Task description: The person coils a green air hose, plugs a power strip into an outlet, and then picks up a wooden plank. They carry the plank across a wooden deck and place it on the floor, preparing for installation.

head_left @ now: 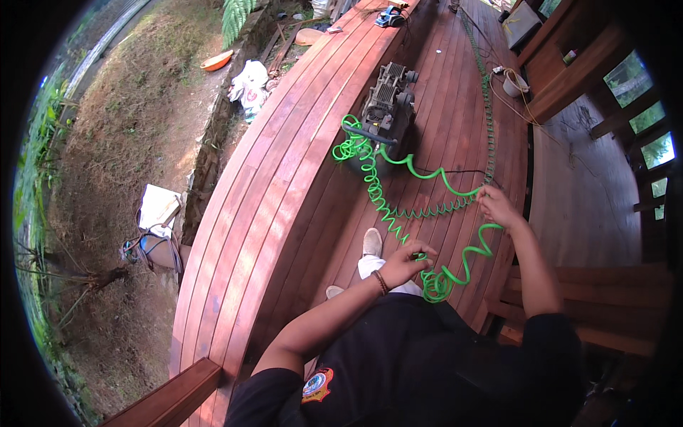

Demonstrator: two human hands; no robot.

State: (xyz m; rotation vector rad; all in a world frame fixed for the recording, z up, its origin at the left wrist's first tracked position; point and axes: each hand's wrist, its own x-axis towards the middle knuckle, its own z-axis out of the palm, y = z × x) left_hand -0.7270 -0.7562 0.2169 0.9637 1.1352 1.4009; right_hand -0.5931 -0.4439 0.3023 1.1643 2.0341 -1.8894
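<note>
A bright green coiled air hose (pixel 374 186) runs in loops from an air compressor (pixel 388 107) toward my body. Below the compressor's handle, part of the hose lies in a bunched tangle. My right hand (pixel 499 208) pinches one stretch of it, held out to the right. From there the hose sags in wide loops to a tight bundle of coils (pixel 437 286) beside my left hand (pixel 405 266). The left fingers are curled around the hose close to that bundle, partly hiding it. A beaded bracelet (pixel 383 283) circles my left wrist.
A raised wooden ledge (pixel 245 206) borders the deck on the left, with a blue power tool (pixel 390 16) at its far end. A dark green coiled hose (pixel 489 117) stretches along the deck. A white bucket (pixel 515 86) with cable stands at the right. Sloping ground lies beyond the ledge.
</note>
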